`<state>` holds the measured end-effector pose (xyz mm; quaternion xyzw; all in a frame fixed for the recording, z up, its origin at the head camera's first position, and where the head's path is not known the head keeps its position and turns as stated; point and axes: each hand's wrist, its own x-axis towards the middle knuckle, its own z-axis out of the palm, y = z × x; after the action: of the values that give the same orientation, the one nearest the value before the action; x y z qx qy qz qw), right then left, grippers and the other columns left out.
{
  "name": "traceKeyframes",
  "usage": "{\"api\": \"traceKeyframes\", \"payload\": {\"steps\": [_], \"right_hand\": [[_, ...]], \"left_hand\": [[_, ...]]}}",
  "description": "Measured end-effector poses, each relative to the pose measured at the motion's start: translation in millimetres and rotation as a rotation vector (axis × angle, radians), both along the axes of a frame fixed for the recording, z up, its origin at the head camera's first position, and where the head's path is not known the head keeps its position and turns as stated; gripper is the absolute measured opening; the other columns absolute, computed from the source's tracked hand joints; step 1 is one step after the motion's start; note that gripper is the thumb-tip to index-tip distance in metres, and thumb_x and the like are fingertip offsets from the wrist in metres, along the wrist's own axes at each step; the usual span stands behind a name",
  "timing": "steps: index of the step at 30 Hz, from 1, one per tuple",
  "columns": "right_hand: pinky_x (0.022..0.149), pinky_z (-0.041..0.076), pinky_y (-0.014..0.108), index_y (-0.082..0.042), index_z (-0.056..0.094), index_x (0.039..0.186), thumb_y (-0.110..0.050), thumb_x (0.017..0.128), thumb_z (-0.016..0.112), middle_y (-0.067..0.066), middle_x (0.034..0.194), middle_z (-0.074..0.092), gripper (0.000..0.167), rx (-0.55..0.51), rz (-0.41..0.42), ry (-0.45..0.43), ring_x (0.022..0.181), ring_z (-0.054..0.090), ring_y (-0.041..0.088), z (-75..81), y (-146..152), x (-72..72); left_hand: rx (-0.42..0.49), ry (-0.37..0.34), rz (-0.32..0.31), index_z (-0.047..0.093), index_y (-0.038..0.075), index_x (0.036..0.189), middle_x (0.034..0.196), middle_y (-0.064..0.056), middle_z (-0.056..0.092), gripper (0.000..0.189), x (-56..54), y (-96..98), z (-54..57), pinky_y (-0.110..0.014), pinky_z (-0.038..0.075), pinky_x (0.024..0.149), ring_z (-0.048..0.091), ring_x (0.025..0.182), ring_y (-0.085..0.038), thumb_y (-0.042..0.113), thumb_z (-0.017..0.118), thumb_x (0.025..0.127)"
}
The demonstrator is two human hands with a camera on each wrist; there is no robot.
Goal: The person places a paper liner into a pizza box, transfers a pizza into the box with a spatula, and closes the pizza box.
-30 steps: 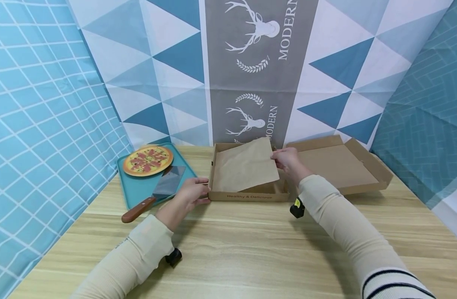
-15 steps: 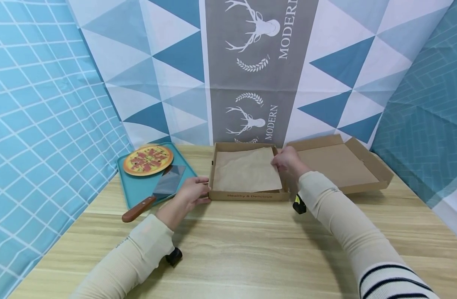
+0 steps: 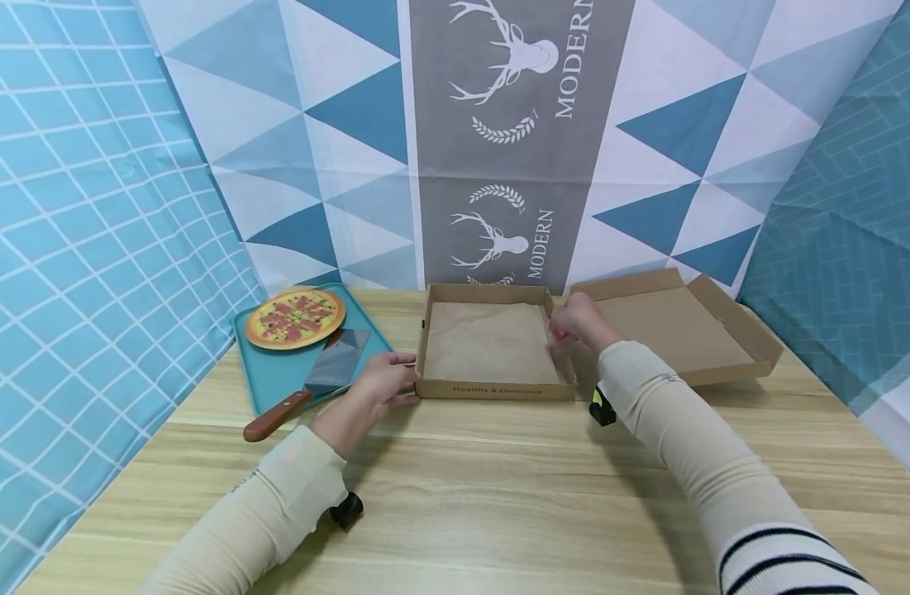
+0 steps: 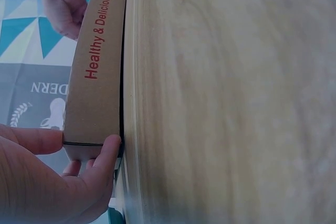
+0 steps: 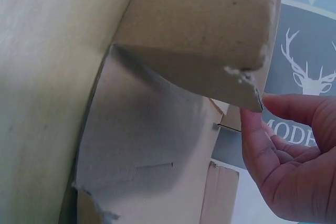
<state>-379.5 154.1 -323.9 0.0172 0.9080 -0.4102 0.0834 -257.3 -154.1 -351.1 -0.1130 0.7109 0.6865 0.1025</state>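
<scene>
Though apart, L hand point(image 3: 383, 383) w/ grip on box point(image 3: 495, 390), near-L cnr, R hand point(image 3: 577, 319) w/ pinch on R side.

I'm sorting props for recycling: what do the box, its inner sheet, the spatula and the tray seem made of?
Box: matte brown cardboard; torn, fibrous edges in the right wrist view.
Sheet: probably thin matte paper, faintly creased.
Spatula blade: seemingly polished metal, given its reflections; handle: smooth brown, likely wood, possibly plastic.
Tray: smooth, evenly teal, perhaps plastic or coated metal.
</scene>
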Motion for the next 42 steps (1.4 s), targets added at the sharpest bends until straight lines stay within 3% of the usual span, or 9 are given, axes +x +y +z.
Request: {"api": "traceKeyframes", "payload": {"steps": [3, 7, 10, 16, 26, 31, 36, 38, 42], "right_hand": [[0.053, 0.052, 0.028, -0.007, 0.048, 0.063, 0.004, 0.084, 0.051, 0.003, 0.057, 0.053, 0.024, 0.22, 0.104, 0.086, 0.052, 0.059, 0.016, 3.3, -0.4, 3.8], [0.045, 0.034, 0.026, -0.014, 0.039, 0.054, 0.005, 0.079, 0.052, -0.003, 0.052, 0.037, 0.034, 0.578, 0.23, 0.252, 0.048, 0.04, 0.013, 8.9, -3.6, 12.1], [0.044, 0.028, 0.027, -0.015, 0.037, 0.054, 0.007, 0.077, 0.051, -0.003, 0.053, 0.032, 0.035, 0.681, 0.245, 0.297, 0.05, 0.033, 0.014, 11.9, -6.3, 18.7], [0.043, 0.027, 0.027, -0.016, 0.037, 0.055, 0.004, 0.075, 0.053, -0.004, 0.052, 0.03, 0.033, 0.72, 0.267, 0.325, 0.05, 0.031, 0.013, 11.5, -8.2, 28.4], [0.045, 0.018, 0.024, -0.018, 0.03, 0.052, -0.003, 0.077, 0.062, -0.007, 0.051, 0.021, 0.044, 0.644, 0.363, 0.458, 0.048, 0.019, 0.009, 12.1, -8.3, 48.8], [0.048, 0.027, 0.028, -0.015, 0.04, 0.054, -0.007, 0.077, 0.069, -0.007, 0.054, 0.032, 0.038, 0.658, 0.413, 0.561, 0.052, 0.028, 0.011, 10.0, -10.0, 57.3], [0.062, 0.048, 0.038, -0.005, 0.067, 0.074, -0.013, 0.08, 0.074, 0.002, 0.07, 0.06, 0.012, 0.681, 0.433, 0.605, 0.063, 0.051, 0.017, 8.4, -12.8, 66.7], [0.065, 0.051, 0.04, -0.002, 0.069, 0.082, -0.014, 0.082, 0.074, 0.005, 0.074, 0.064, 0.013, 0.675, 0.445, 0.598, 0.064, 0.054, 0.018, 8.5, -14.8, 71.8], [0.068, 0.052, 0.039, -0.001, 0.068, 0.088, -0.016, 0.084, 0.073, 0.006, 0.078, 0.066, 0.016, 0.653, 0.465, 0.558, 0.064, 0.055, 0.018, 9.0, -18.9, 81.9]], "left_hand": [[-0.002, -0.002, 0.001, 0.039, -0.004, 0.143, 0.143, -0.023, 0.037, 0.05, 0.1, 0.1, 0.5, -0.045, 0.049, 0.095, 0.039, 0.126, -0.037, -0.007, 0.048, 0.095], [-0.006, -0.003, 0.001, 0.039, -0.004, 0.143, 0.144, -0.023, 0.038, 0.049, 0.1, -0.3, 0.2, -0.045, 0.049, 0.094, 0.039, 0.126, -0.038, -0.007, 0.048, 0.095], [-0.009, -0.001, 0.004, 0.04, -0.003, 0.143, 0.144, -0.023, 0.038, 0.049, -0.2, -0.2, -0.4, -0.045, 0.05, 0.094, 0.04, 0.126, -0.038, -0.007, 0.048, 0.095], [-0.01, -0.004, 0.011, 0.04, -0.003, 0.143, 0.143, -0.022, 0.039, 0.048, -0.8, 1.3, -0.5, -0.045, 0.05, 0.094, 0.041, 0.126, -0.038, -0.006, 0.049, 0.095], [-0.033, 0.014, -0.021, 0.038, -0.004, 0.144, 0.145, -0.024, 0.038, 0.047, 6.3, -0.6, 2.5, -0.045, 0.046, 0.098, 0.036, 0.133, -0.041, 0.001, 0.049, 0.099], [-0.064, 0.034, -0.049, 0.037, -0.007, 0.144, 0.145, -0.027, 0.038, 0.047, 15.8, -3.8, 8.0, -0.048, 0.041, 0.103, 0.036, 0.134, -0.042, 0.002, 0.049, 0.099], [-0.162, 0.083, -0.08, 0.04, -0.006, 0.143, 0.145, -0.025, 0.04, 0.046, 27.9, -8.3, 20.1, -0.05, 0.039, 0.105, 0.04, 0.133, -0.038, 0.006, 0.051, 0.099], [-0.209, 0.106, -0.095, 0.041, -0.004, 0.143, 0.145, -0.023, 0.04, 0.047, 33.0, -10.0, 26.4, -0.05, 0.038, 0.105, 0.04, 0.133, -0.037, 0.008, 0.053, 0.099], [-0.408, 0.205, -0.183, 0.045, -0.001, 0.142, 0.146, -0.02, 0.041, 0.052, 44.9, -14.9, 37.5, -0.052, 0.041, 0.102, 0.039, 0.134, -0.037, 0.021, 0.06, 0.098]]}}
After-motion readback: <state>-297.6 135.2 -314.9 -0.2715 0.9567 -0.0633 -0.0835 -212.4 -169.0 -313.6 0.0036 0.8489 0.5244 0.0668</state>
